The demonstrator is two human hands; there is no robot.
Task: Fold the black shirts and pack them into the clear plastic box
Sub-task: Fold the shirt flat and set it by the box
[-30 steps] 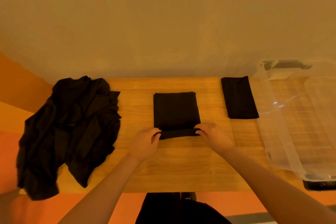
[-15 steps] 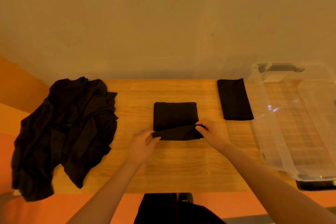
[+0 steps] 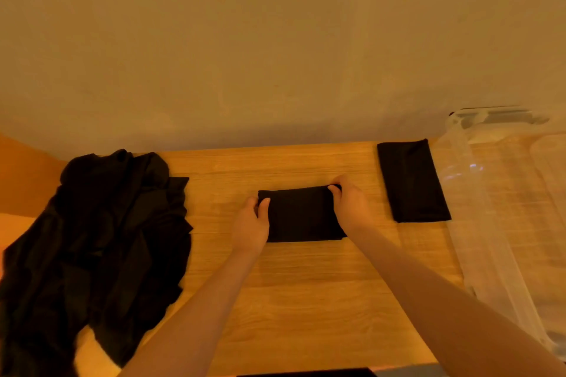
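Observation:
A black shirt point(image 3: 301, 214) lies folded into a small rectangle at the middle of the wooden table point(image 3: 306, 291). My left hand point(image 3: 251, 223) pinches its far left corner, thumb on top. My right hand point(image 3: 349, 205) grips its far right corner. A second folded black shirt point(image 3: 412, 180) lies to the right, beside the clear plastic box point(image 3: 490, 223). The box stands open at the table's right end and nothing shows inside it. A heap of unfolded black shirts point(image 3: 101, 248) covers the table's left end and hangs over the edge.
A plain wall point(image 3: 275, 55) rises directly behind the table. Bare wood stretches between the folded shirt and the table's near edge. A dark garment on my body point(image 3: 306, 373) shows at the bottom edge.
Both hands carried the shirt's near edge away from me and laid it over the far edge, halving the rectangle. The hands now sit at its far corners.

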